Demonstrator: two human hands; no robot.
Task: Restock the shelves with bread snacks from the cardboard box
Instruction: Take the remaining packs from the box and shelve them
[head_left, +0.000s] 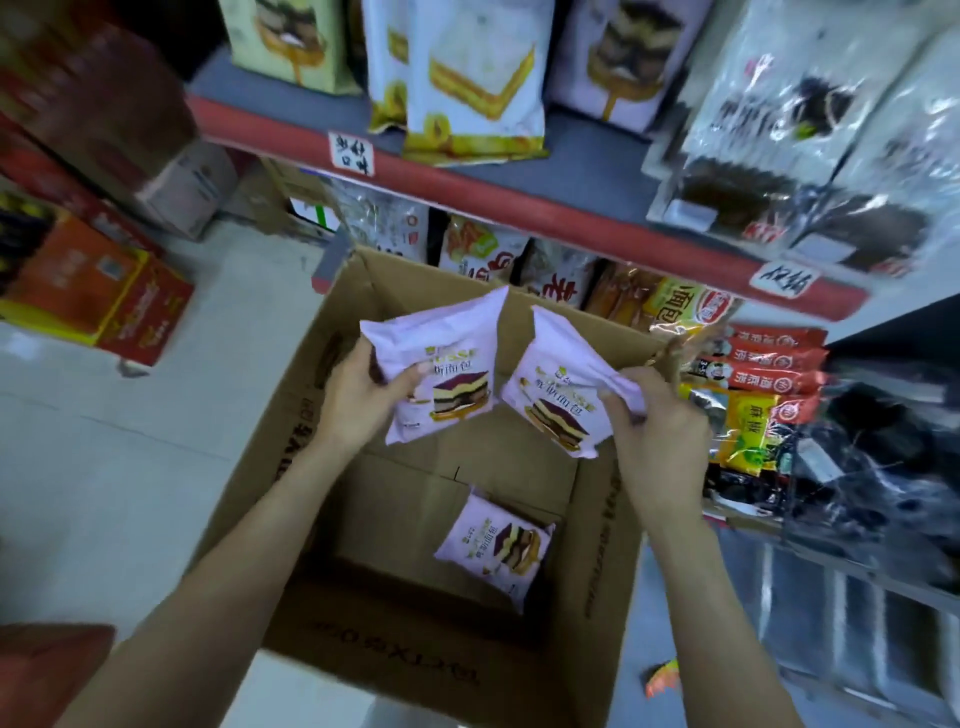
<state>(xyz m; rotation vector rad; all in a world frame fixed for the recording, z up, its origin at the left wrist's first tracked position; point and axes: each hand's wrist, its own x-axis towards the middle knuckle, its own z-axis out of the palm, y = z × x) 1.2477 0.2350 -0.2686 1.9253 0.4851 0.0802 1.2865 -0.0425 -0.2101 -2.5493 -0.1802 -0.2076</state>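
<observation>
I see my left hand (363, 400) gripping one pink bread packet (441, 374), my right hand (660, 431) pinching another pink packet (556, 395), above the open brown cardboard box (291, 415); a third packet (496, 548) lies inside.

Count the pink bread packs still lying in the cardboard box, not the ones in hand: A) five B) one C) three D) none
B: a single pink pack lies on the floor of the cardboard box; the other two are held above it, one in the left hand and one in the right hand.
</observation>
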